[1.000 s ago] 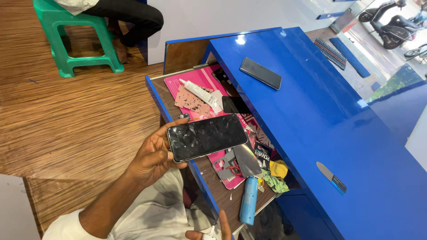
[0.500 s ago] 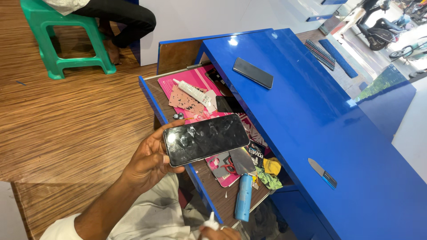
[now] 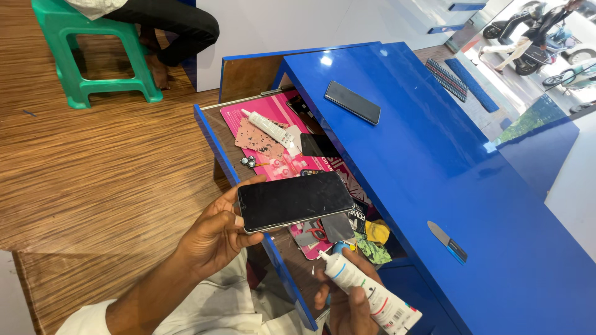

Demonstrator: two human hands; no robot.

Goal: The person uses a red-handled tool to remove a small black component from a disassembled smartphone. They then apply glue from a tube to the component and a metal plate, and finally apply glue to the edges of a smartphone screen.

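The left hand (image 3: pixel 214 239) grips a black glass-fronted smartphone (image 3: pixel 295 200) flat above the open drawer (image 3: pixel 214 139), the right hand (image 3: pixel 347 304) closed round a white glue tube (image 3: pixel 366 291), nozzle up toward the phone's lower edge, apparently readying to glue.

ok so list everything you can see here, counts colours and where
phone: 1, black screen, held flat over the open drawer
white tube: 1, white with a blue band, in the right hand, bottom centre
second phone: 1, dark, lying on the blue table
small blade tool: 1, grey and blue, on the table near its front edge
drawer: 1, blue-fronted, open, holding pink cards, another white tube and small clutter
green stool: 1, top left, on the wooden floor
another person's leg: dark trousers, at the stool
left hand: holds the phone
right hand: grips the tube
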